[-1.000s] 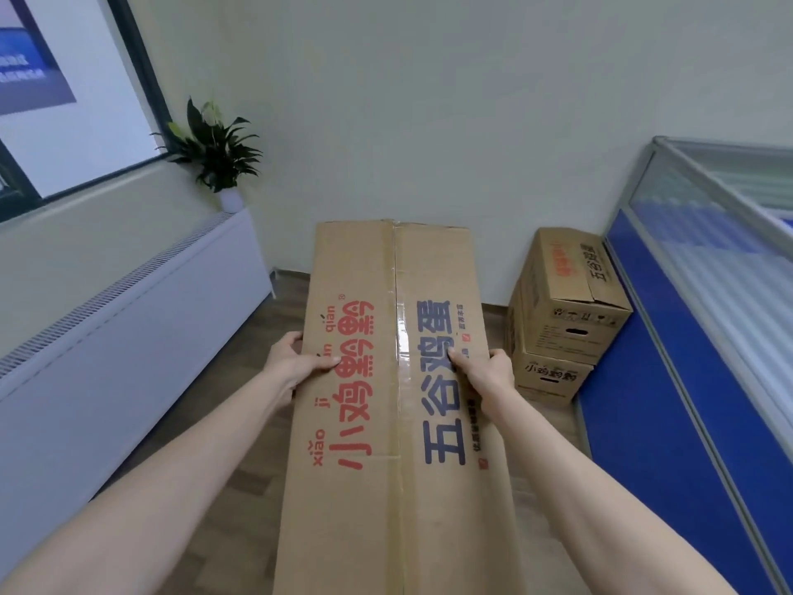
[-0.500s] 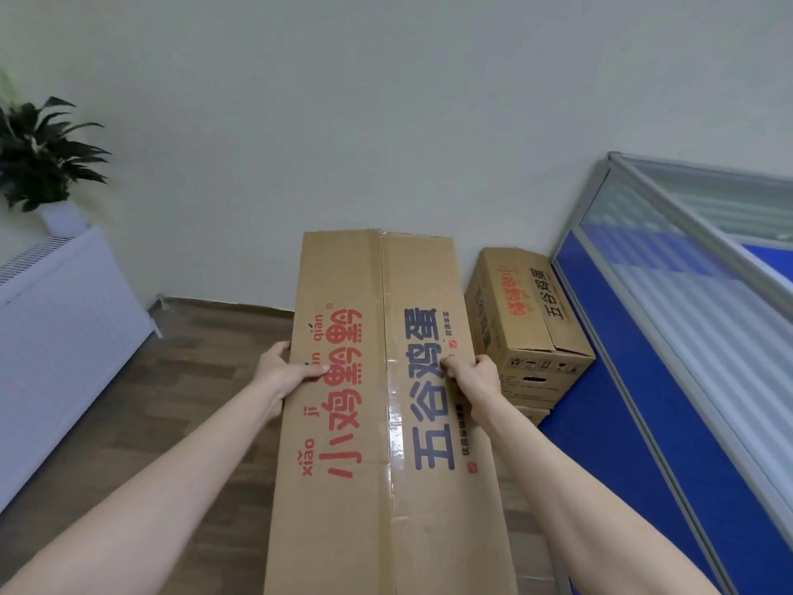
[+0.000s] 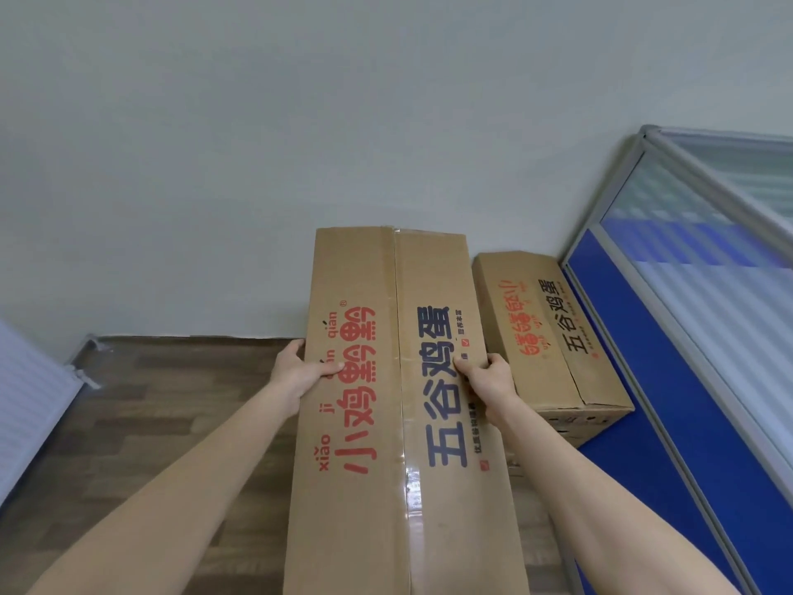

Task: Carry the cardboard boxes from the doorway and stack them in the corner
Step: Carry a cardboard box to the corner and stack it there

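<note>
Thumbs of the left hand (image 3: 300, 373) and right hand (image 3: 489, 380) press the carried box's (image 3: 399, 423) top; the other fingers are probably wrapped underneath. The plant has left view; the corner box (image 3: 545, 332) by the blue partition (image 3: 669, 380) looms closer.

Stacked boxes (image 3: 545, 337) are occupying the corner, touching the blue partition (image 3: 669, 380) on the right. Bare wooden floor (image 3: 171, 401) is lying open to the left, bounded by the wall (image 3: 257, 165) and a white radiator cover (image 3: 30, 401).

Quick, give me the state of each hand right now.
Left hand: closed on the left side of the carried cardboard box.
Right hand: closed on the box's right side.
</note>
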